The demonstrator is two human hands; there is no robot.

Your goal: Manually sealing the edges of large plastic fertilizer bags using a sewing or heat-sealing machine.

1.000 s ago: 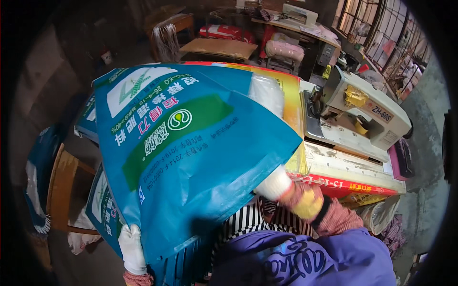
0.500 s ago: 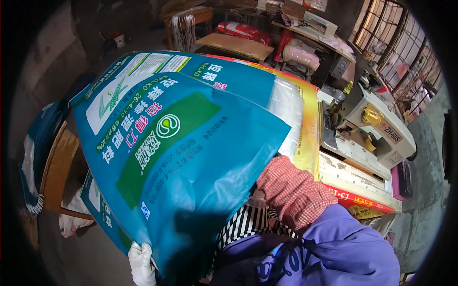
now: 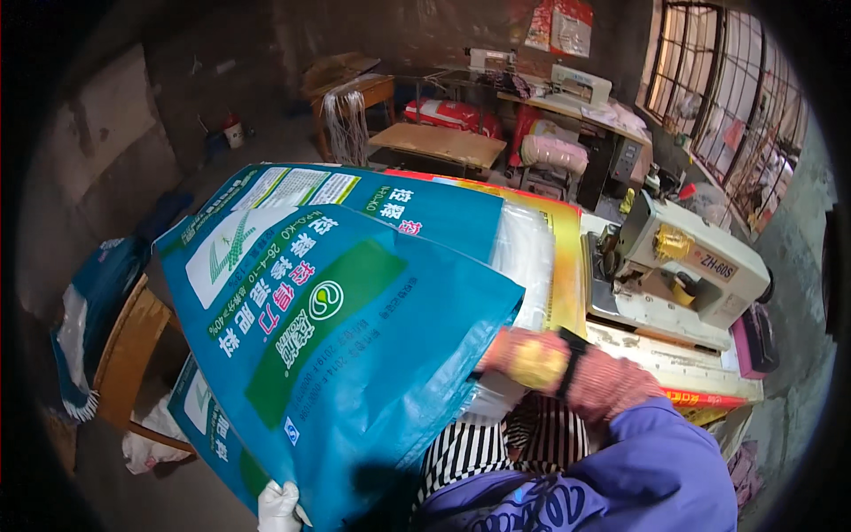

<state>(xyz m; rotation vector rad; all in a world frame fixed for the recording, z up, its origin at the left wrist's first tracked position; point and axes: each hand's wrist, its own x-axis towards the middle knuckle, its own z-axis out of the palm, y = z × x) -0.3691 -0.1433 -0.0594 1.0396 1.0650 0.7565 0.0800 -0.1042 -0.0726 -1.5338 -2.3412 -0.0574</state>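
A large teal woven sack (image 3: 266, 293) with a green band and white and pink print lies tilted across the view. My left hand (image 3: 280, 507), in a white glove, is closed on its near lower edge. At the sack's right edge is my right hand (image 3: 525, 356), with a yellow patch on its back and a black band at the wrist. Its fingers go in behind the teal sheet and are hidden. Clear plastic film (image 3: 493, 397) shows just below that hand. Another teal sack (image 3: 443, 206) lies beneath, over more clear film (image 3: 530, 257).
A white sewing machine (image 3: 696, 257) stands on the worktable at right, near a yellow sack (image 3: 569, 257). At left, a curved wooden board (image 3: 133, 355) and more teal sacks (image 3: 111, 275). Farther back are a low wooden table (image 3: 439, 144), hanging white strings (image 3: 346, 124) and a barred window (image 3: 722, 80).
My right hand has come partly out from behind the sack's edge, so its back and wristband now show. The left hand keeps its hold. The view has tilted up slightly.
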